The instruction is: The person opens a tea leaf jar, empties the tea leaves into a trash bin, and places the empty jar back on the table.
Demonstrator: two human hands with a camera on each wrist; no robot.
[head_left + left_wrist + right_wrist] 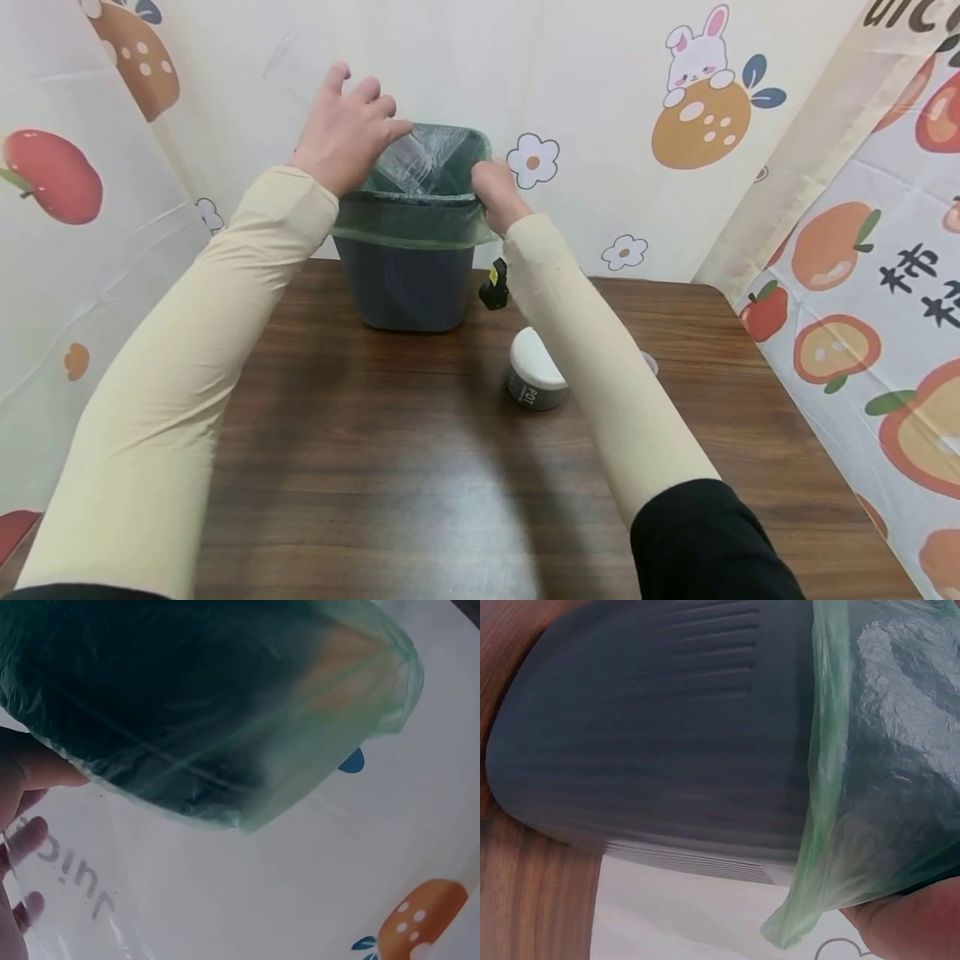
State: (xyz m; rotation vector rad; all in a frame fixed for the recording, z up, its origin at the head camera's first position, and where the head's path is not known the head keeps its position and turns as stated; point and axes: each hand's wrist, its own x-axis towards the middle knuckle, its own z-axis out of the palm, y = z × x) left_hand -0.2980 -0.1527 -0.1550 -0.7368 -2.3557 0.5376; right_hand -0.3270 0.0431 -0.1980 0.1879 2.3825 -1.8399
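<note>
In the head view a dark bin (pixel 408 287) stands at the back of the table, lined with a thin green bag (pixel 412 221) folded over its rim. My left hand (pixel 348 133) is above the bin's left side, its thumb over a clear plastic cup (pixel 411 162) tilted in the mouth. The left wrist view shows bent fingers (pixel 28 836) around clear plastic, beside the green bag (pixel 225 712); much of this grip is hidden. At the bin's right rim my right hand (pixel 498 192) pinches the bag's edge; its fingertips are out of the right wrist view.
A white-lidded pot (pixel 536 371) stands right of centre, partly behind my right forearm. A small black object with a yellow label (pixel 494 286) lies near the bin. Fruit-patterned cloth (pixel 585 100) hangs behind the brown wooden table (pixel 390 475).
</note>
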